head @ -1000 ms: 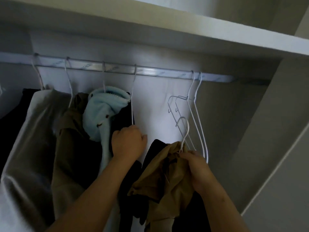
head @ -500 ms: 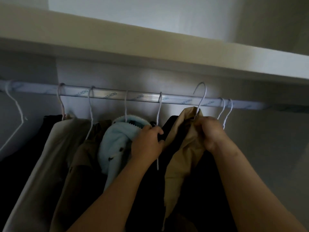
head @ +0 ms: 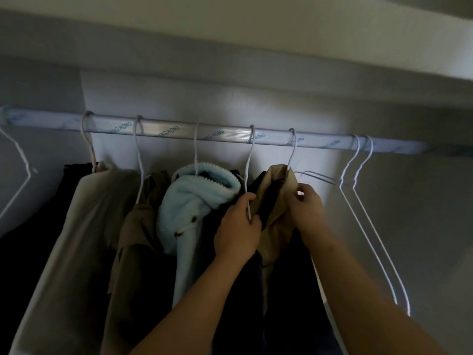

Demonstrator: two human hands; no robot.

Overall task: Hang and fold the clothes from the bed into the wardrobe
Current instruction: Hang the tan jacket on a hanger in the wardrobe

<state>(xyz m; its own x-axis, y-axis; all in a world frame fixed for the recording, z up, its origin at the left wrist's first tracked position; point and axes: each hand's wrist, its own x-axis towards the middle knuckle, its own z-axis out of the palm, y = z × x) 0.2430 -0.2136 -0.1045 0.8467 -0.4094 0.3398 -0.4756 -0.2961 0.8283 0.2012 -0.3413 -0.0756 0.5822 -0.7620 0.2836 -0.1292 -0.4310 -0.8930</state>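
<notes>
The tan garment (head: 277,193) hangs on the wardrobe rail (head: 225,135) by its wire hook (head: 293,149), a little toward 3 o'clock from the middle of the view. The right hand (head: 308,210) is at its 3 o'clock side, and its fingers (head: 298,198) are curled and pinching the top edge of the tan cloth just under the hook. At 9 o'clock of that garment the left hand (head: 236,233) is closed around the stem of a white wire hanger (head: 249,165), which carries a dark garment (head: 245,290) pressed against the tan one. Further toward 9 o'clock along the rail hang a light blue fleece (head: 194,198), an olive-brown garment (head: 138,226) and a beige coat (head: 97,226). Toward 3 o'clock two bare hangers (head: 358,175) hang side by side, apart from the clothes. A shelf (head: 256,47) runs above the rail at 12 o'clock.
</notes>
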